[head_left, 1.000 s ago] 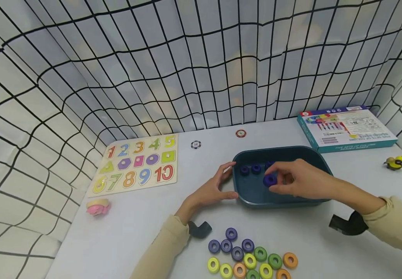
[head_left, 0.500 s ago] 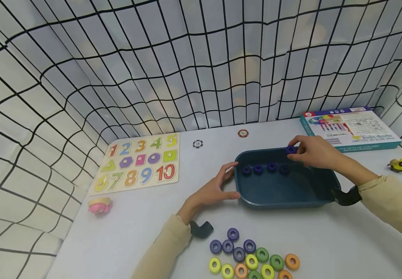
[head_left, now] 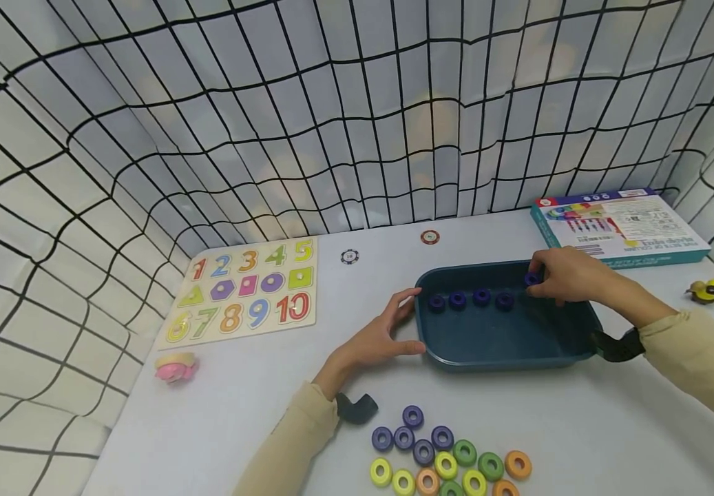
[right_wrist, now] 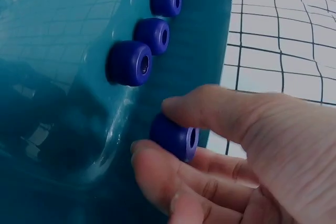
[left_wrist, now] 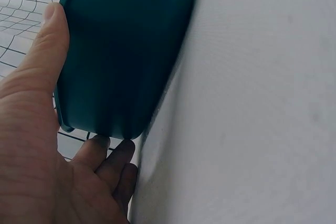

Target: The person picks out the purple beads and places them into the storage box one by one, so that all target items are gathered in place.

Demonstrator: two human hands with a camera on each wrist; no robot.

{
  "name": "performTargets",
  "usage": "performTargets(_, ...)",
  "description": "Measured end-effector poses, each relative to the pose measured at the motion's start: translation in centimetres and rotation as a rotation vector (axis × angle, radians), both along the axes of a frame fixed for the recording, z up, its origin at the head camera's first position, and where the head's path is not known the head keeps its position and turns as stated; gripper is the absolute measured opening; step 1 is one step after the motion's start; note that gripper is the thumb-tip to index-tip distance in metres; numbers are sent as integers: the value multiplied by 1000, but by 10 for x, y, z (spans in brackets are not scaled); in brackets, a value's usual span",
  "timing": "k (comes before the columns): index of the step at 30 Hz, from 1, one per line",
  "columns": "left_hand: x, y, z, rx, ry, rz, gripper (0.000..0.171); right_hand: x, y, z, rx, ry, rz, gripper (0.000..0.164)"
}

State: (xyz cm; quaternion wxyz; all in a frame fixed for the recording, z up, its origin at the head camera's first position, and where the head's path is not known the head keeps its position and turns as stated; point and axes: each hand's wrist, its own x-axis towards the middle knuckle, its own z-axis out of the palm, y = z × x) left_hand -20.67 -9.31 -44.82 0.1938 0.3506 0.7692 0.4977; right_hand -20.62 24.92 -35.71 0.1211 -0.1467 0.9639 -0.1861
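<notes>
A dark teal plastic tray (head_left: 499,331) lies in front of me. My left hand (head_left: 372,337) spans its left end, the extended thumb and the fingertips touching the outside. In the left wrist view, the thumb lies along the tray wall (left_wrist: 126,51). My right hand (head_left: 570,279) pinches a purple ring (right_wrist: 176,136) between thumb and fingers, inside the tray at its far right corner. Several purple rings (right_wrist: 129,63) stand in a row along the tray's far side. Whether the pinched ring touches the tray floor, I cannot tell.
Several loose purple, yellow, green and orange rings (head_left: 445,465) lie near the front edge of view. A number puzzle board (head_left: 245,293), a pink toy (head_left: 175,367), two chips (head_left: 429,237), a flat box (head_left: 623,227) and a bee toy (head_left: 708,291) surround the tray. Netting (head_left: 357,124) hangs behind.
My right hand set one purple ring at the row's right end, picked up another and lowered it into the tray's far right corner. My left hand stayed at the tray.
</notes>
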Motion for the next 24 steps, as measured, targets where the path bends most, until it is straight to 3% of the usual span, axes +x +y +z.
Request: performTargets(24,2,-1,1,-1,-3,19,87,-1,-5,-4,47,-90,11,40)
